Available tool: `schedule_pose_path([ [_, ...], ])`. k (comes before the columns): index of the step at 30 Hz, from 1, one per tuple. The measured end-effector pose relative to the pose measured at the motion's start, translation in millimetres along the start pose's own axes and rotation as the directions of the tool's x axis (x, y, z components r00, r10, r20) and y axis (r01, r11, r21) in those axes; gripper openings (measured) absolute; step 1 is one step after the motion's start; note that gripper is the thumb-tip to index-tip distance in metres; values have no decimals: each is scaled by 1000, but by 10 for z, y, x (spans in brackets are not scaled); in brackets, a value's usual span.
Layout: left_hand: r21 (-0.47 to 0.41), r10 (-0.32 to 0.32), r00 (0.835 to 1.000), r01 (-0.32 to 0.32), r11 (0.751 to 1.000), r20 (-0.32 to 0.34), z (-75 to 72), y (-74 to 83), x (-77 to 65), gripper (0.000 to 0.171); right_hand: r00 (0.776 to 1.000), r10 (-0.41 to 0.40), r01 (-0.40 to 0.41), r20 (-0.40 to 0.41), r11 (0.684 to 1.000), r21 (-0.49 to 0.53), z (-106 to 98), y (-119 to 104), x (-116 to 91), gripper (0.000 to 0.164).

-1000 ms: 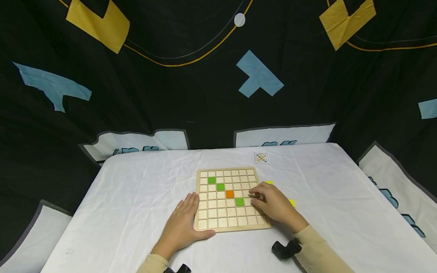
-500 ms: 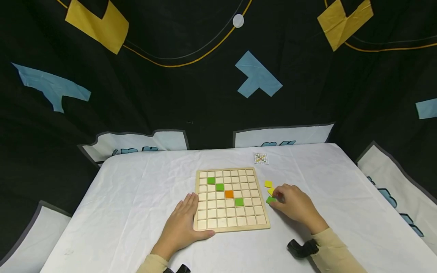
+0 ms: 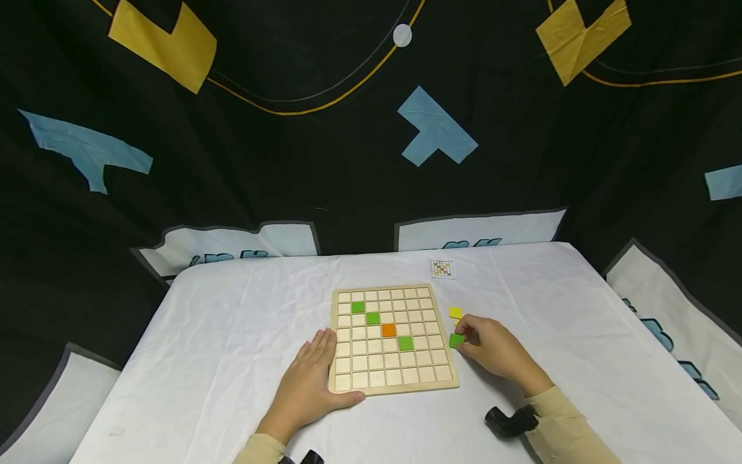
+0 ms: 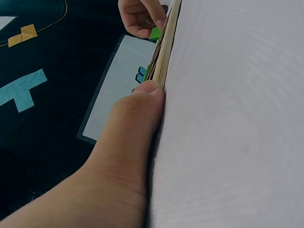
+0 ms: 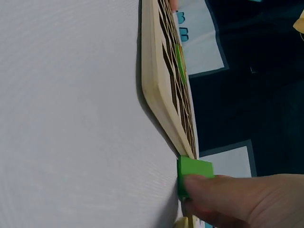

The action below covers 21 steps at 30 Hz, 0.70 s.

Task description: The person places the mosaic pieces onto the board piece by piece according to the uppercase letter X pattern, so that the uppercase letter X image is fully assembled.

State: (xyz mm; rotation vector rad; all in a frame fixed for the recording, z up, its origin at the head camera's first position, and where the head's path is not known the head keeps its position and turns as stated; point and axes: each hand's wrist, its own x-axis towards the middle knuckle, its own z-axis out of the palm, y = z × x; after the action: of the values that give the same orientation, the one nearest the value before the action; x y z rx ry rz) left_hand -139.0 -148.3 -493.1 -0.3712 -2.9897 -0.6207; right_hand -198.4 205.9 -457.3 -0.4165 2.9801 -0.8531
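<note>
Surface evenly lit; soft shadow cast beneath the right grip. Black backdrop beyond it dimly lit. Wrist views rendered duller, greyer.

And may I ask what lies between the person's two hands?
The head view shows the wooden grid board, bearing three green tiles and one orange tile.

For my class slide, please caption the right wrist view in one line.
A right hand pinches a green tile beside a wooden grid board on white cloth.
</note>
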Motion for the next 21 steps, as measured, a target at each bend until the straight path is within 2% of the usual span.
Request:
schedule_pose_path([
  [6,-1,5,1000,-5,1000,-10,9,-9,11,133,999,-13,18,-51,995,99,42,-20,18,13],
  [12,-6,6,1000,-6,1000,1,1,-13,17,133,997,-82,77,17,979,190,102,-91,1,12],
  [17,-10,3,1000,-3,1000,10,-7,-9,14,133,988,-139,119,73,967,227,149,-171,-20,10],
  [21,-11,1,1000,-1,1000,12,-14,-2,12,133,980,-179,153,86,957,245,187,-216,-26,9],
])
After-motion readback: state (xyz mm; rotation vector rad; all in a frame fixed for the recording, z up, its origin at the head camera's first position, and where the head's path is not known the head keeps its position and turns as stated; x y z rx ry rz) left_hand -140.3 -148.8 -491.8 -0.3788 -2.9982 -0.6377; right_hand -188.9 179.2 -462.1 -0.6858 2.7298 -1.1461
